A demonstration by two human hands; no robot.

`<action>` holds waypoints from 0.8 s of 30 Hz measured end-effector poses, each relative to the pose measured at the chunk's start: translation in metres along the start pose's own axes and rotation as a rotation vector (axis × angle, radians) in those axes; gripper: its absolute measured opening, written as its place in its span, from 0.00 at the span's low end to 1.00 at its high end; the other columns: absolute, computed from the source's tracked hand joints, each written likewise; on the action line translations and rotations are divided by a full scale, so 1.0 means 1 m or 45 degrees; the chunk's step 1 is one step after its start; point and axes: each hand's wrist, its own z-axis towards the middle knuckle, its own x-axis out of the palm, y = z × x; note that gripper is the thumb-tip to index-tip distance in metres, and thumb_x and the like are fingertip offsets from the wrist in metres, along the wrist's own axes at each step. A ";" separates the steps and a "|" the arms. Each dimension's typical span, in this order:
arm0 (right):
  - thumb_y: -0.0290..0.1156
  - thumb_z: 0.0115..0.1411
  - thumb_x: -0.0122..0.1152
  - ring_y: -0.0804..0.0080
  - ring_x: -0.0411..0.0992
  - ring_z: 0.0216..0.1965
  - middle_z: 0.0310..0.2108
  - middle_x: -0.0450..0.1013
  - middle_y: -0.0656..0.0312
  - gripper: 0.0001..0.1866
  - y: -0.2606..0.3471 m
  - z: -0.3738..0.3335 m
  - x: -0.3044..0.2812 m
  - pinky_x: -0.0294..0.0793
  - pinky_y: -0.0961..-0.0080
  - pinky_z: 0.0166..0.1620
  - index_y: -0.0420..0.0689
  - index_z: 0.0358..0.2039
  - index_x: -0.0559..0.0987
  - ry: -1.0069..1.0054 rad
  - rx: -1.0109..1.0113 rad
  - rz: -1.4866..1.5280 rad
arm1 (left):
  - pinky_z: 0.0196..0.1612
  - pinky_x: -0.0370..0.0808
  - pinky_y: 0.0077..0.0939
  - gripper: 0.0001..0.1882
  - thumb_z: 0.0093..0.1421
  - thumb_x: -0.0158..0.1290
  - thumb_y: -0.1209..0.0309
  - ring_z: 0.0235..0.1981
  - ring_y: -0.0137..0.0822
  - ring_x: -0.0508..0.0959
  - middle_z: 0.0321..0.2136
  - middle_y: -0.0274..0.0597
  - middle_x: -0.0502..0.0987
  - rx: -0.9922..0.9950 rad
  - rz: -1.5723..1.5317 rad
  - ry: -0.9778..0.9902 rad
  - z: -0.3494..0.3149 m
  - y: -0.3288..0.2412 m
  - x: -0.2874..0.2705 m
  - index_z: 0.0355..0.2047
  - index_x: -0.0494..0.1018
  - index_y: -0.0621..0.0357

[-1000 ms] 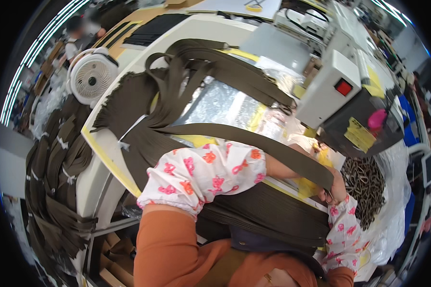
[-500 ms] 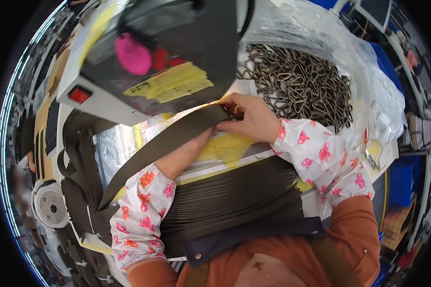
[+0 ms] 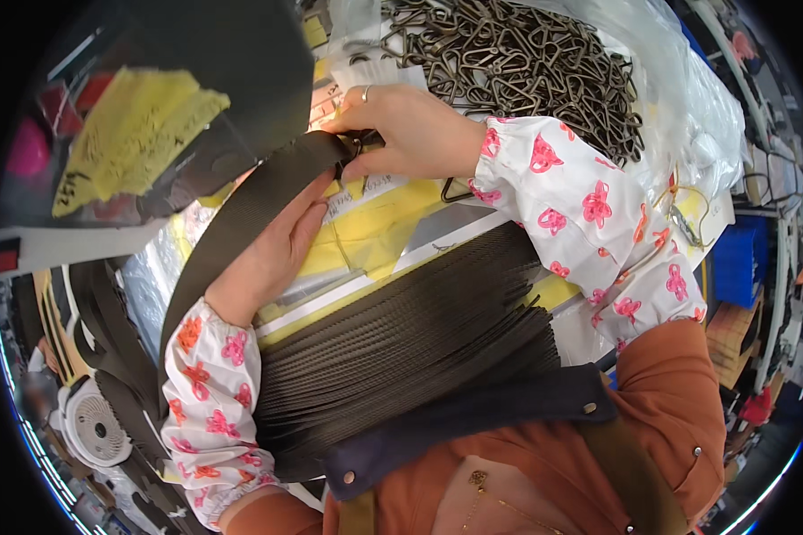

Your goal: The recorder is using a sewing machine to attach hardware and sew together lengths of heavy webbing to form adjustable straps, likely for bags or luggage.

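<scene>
- Right hand (image 3: 410, 132): pinched on a metal piece (image 3: 357, 148) at the strap's (image 3: 226, 217) end, lower-left of the hook heap (image 3: 528, 73), likely steadying it.
- Left hand (image 3: 272, 245): half-open beside the strap, apparently supporting; grip hidden.

White round fan (image 3: 95, 430) at lower left, blue bin (image 3: 739, 261) (brownish box (image 3: 733, 341) just beyond its lower edge) at right.

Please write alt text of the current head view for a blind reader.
A person's right hand pinches the end of a dark strap near a metal fitting, the left hand close by. Beyond lies a pile of metal loops; nearer, stacked dark straps.
</scene>
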 end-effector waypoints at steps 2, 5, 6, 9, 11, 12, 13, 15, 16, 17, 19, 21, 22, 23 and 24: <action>0.35 0.45 0.66 0.59 0.69 0.38 0.35 0.70 0.57 0.22 0.004 -0.004 0.002 0.69 0.69 0.41 0.42 0.42 0.75 -0.020 -0.035 -0.033 | 0.50 0.66 0.31 0.15 0.60 0.47 0.73 0.46 0.46 0.72 0.42 0.50 0.74 0.110 0.147 -0.065 0.005 -0.007 -0.007 0.48 0.70 0.60; 0.33 0.45 0.65 0.62 0.68 0.38 0.35 0.68 0.60 0.23 0.002 -0.008 0.009 0.68 0.69 0.40 0.43 0.43 0.75 -0.052 -0.034 -0.090 | 0.46 0.68 0.30 0.16 0.59 0.49 0.70 0.41 0.45 0.74 0.40 0.49 0.74 0.214 0.329 -0.126 0.003 -0.007 -0.005 0.48 0.71 0.57; 0.32 0.45 0.65 0.61 0.67 0.38 0.34 0.68 0.60 0.23 -0.002 -0.005 0.010 0.68 0.70 0.40 0.43 0.43 0.75 -0.078 -0.094 -0.089 | 0.46 0.69 0.29 0.16 0.59 0.49 0.70 0.41 0.44 0.74 0.40 0.49 0.74 0.151 0.238 -0.083 0.003 -0.007 -0.008 0.48 0.71 0.58; 0.30 0.45 0.66 0.61 0.66 0.35 0.32 0.67 0.59 0.22 0.001 -0.008 0.009 0.67 0.70 0.39 0.42 0.43 0.75 -0.060 -0.129 -0.104 | 0.44 0.70 0.28 0.16 0.58 0.50 0.71 0.39 0.41 0.75 0.38 0.48 0.75 0.098 0.073 -0.070 0.002 -0.005 0.003 0.48 0.70 0.59; 0.29 0.44 0.66 0.61 0.67 0.38 0.33 0.68 0.59 0.22 0.004 -0.007 0.010 0.68 0.70 0.40 0.40 0.41 0.75 -0.024 -0.060 -0.187 | 0.44 0.69 0.35 0.14 0.50 0.56 0.73 0.38 0.47 0.73 0.36 0.45 0.74 0.152 0.064 -0.198 0.000 -0.005 0.004 0.39 0.74 0.58; 0.29 0.44 0.66 0.61 0.67 0.38 0.33 0.68 0.59 0.22 0.006 -0.009 0.013 0.68 0.70 0.40 0.40 0.41 0.75 -0.024 -0.064 -0.184 | 0.44 0.69 0.35 0.14 0.50 0.56 0.73 0.38 0.47 0.73 0.36 0.45 0.74 0.148 0.068 -0.198 -0.001 -0.006 0.004 0.39 0.74 0.58; 0.29 0.44 0.66 0.61 0.69 0.37 0.34 0.69 0.58 0.20 0.006 -0.011 0.015 0.69 0.71 0.40 0.39 0.39 0.75 -0.139 -0.131 -0.114 | 0.44 0.69 0.35 0.14 0.50 0.56 0.72 0.38 0.46 0.73 0.35 0.45 0.74 0.161 0.104 -0.206 -0.001 -0.007 0.004 0.39 0.74 0.57; 0.28 0.44 0.66 0.61 0.70 0.37 0.35 0.70 0.58 0.18 0.007 -0.019 0.024 0.71 0.71 0.39 0.38 0.37 0.75 -0.251 -0.190 -0.037 | 0.43 0.69 0.34 0.15 0.49 0.57 0.72 0.37 0.46 0.73 0.35 0.46 0.74 0.169 0.135 -0.206 -0.004 -0.003 0.008 0.39 0.74 0.57; 0.26 0.44 0.65 0.61 0.72 0.36 0.36 0.72 0.58 0.15 0.011 -0.025 0.022 0.72 0.72 0.38 0.37 0.34 0.76 -0.291 -0.190 -0.013 | 0.43 0.70 0.34 0.15 0.52 0.55 0.71 0.37 0.46 0.73 0.36 0.46 0.74 0.120 0.110 -0.164 -0.007 -0.003 0.009 0.41 0.73 0.56; 0.25 0.45 0.65 0.61 0.73 0.35 0.37 0.73 0.57 0.12 0.012 -0.026 0.020 0.74 0.73 0.37 0.36 0.32 0.76 -0.331 -0.188 0.013 | 0.43 0.70 0.33 0.15 0.54 0.53 0.70 0.38 0.46 0.74 0.36 0.47 0.74 0.071 0.083 -0.120 -0.009 -0.004 0.009 0.43 0.71 0.56; 0.25 0.45 0.64 0.62 0.74 0.34 0.37 0.74 0.57 0.10 0.011 -0.022 0.021 0.74 0.74 0.36 0.37 0.30 0.77 -0.343 -0.222 0.008 | 0.42 0.71 0.32 0.16 0.57 0.49 0.71 0.38 0.47 0.74 0.37 0.48 0.74 -0.046 -0.113 -0.048 -0.008 -0.009 0.009 0.47 0.69 0.57; 0.24 0.46 0.64 0.62 0.75 0.32 0.37 0.74 0.57 0.08 0.007 -0.020 0.019 0.75 0.75 0.35 0.37 0.29 0.77 -0.360 -0.241 0.006 | 0.41 0.71 0.31 0.17 0.60 0.45 0.71 0.39 0.47 0.75 0.38 0.49 0.74 -0.157 -0.315 0.040 0.000 -0.017 0.007 0.50 0.66 0.57; 0.24 0.46 0.63 0.63 0.74 0.33 0.37 0.74 0.57 0.08 0.007 -0.019 0.018 0.75 0.75 0.35 0.37 0.29 0.78 -0.345 -0.206 -0.030 | 0.41 0.71 0.32 0.16 0.61 0.45 0.71 0.39 0.49 0.74 0.38 0.50 0.74 -0.216 -0.223 0.089 0.004 -0.019 0.005 0.50 0.66 0.57; 0.24 0.46 0.63 0.63 0.74 0.33 0.37 0.74 0.58 0.08 0.006 -0.018 0.017 0.75 0.75 0.36 0.38 0.29 0.78 -0.331 -0.172 -0.070 | 0.41 0.71 0.33 0.16 0.61 0.44 0.71 0.40 0.50 0.74 0.38 0.50 0.74 -0.271 -0.130 0.135 0.007 -0.021 0.003 0.50 0.65 0.56; 0.24 0.46 0.63 0.63 0.74 0.33 0.37 0.74 0.58 0.08 0.003 -0.019 0.014 0.75 0.75 0.36 0.38 0.29 0.78 -0.332 -0.167 -0.075 | 0.41 0.71 0.33 0.16 0.61 0.44 0.71 0.40 0.50 0.74 0.38 0.50 0.74 -0.265 -0.133 0.137 0.010 -0.019 0.005 0.50 0.65 0.56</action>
